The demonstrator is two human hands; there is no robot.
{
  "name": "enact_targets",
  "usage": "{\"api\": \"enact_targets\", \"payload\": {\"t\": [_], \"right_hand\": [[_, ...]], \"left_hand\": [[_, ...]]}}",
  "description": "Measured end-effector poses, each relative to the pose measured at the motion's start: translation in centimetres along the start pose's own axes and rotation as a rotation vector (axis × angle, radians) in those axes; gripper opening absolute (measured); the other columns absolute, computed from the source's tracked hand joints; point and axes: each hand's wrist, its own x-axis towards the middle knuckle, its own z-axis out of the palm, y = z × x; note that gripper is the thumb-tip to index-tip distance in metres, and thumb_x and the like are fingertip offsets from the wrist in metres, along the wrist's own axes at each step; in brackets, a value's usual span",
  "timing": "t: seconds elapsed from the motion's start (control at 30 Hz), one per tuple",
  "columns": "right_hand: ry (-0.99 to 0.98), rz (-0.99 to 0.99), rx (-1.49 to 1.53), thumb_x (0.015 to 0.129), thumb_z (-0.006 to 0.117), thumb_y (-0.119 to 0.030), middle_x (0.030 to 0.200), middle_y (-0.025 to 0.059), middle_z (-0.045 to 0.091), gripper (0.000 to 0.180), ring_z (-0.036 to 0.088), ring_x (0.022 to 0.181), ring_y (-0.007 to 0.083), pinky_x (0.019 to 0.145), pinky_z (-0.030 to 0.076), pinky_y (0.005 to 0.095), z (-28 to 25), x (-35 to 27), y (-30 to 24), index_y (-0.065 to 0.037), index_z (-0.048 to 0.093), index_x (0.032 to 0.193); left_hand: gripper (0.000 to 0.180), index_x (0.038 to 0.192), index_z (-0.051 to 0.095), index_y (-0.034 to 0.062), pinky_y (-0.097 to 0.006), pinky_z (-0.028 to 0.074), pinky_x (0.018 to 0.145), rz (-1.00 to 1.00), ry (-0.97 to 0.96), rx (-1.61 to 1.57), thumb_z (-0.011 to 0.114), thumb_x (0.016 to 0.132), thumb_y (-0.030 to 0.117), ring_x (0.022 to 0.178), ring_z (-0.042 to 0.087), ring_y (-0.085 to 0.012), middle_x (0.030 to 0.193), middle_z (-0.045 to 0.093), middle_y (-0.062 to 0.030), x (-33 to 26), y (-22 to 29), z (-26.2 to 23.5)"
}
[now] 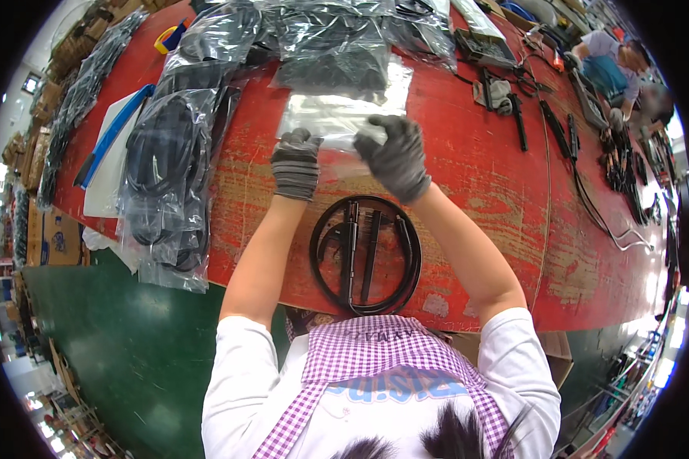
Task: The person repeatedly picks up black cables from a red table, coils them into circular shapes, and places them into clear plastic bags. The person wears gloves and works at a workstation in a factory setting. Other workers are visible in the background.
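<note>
My left hand (295, 170), in a grey striped glove, has its fingers curled at the left edge of a clear plastic bag (331, 113). My right hand (400, 162), gloved alike and a little blurred, closes on the near right side of the same film. Shiny see-through plastic stretches between both hands and lies flat beyond them. Closer to my body, a coiled black cable (414, 260) rests on the red table, with a slim black rod (371, 256) and a jointed black and metal rod (351, 252) inside its loop.
Packed bags of black coils (168, 145) lie at the left, with more bagged parts (333, 46) at the back. A blue-edged white sheet (111, 149) is beside them. Black tools and cables (570, 141) spread over the red table (482, 183) at the right. A co-worker (612, 65) sits at the far right.
</note>
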Motion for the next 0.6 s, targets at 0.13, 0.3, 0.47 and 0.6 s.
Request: {"api": "enact_targets", "payload": {"t": [0.13, 0.3, 0.47, 0.6], "right_hand": [[0.056, -0.568, -0.555, 0.082, 0.048, -0.029, 0.131, 0.0032, 0.043, 0.024, 0.038, 0.119, 0.0258, 0.099, 0.029, 0.0406, 2.9, -3.1, 3.9, -0.015, 0.058, 0.100], [-0.211, -0.040, -0.806, 0.081, 0.050, -0.028, 0.101, 0.0071, 0.056, 0.029, 0.050, 0.095, 0.0229, 0.074, 0.040, 0.0386, 0.2, -2.9, 10.0, -0.017, 0.055, 0.107], [-0.407, 0.096, -0.647, 0.076, 0.055, -0.020, 0.079, 0.0057, 0.061, 0.042, 0.058, 0.070, 0.0240, 0.057, 0.043, 0.0386, 1.7, -6.5, 11.9, -0.017, 0.049, 0.117], [-0.304, -0.145, -0.526, 0.077, 0.055, -0.020, 0.067, 0.0080, 0.055, 0.058, 0.055, 0.059, 0.0244, 0.051, 0.043, 0.0394, -0.9, -17.0, 11.6, -0.019, 0.034, 0.132]], "left_hand": [[0.014, 0.083, 0.064, 0.0127, -0.035, 0.047, 0.067, 0.213, 0.095, -0.036, 0.059, 0.073, 0.021, 0.079, 0.055, -0.0217, 0.086, 0.056, -0.0031, -0.4, 0.5, -0.4], [0.046, 0.124, 0.046, 0.0175, -0.036, 0.048, 0.057, 0.033, -0.105, 0.172, 0.051, 0.079, 0.012, 0.077, 0.056, -0.0216, 0.085, 0.055, -0.0065, -1.9, 0.4, 0.3], [0.069, 0.140, 0.013, 0.0251, -0.037, 0.048, 0.052, 0.075, -0.495, 0.244, 0.043, 0.081, 0.007, 0.065, 0.059, -0.0234, 0.078, 0.058, -0.0133, -1.8, 0.6, 5.0], [0.061, 0.139, 0.021, 0.0177, -0.035, 0.043, 0.046, 0.529, -0.306, 0.212, 0.043, 0.082, 0.015, 0.064, 0.056, -0.0212, 0.076, 0.056, -0.0110, -8.0, -0.8, 5.2]]}}
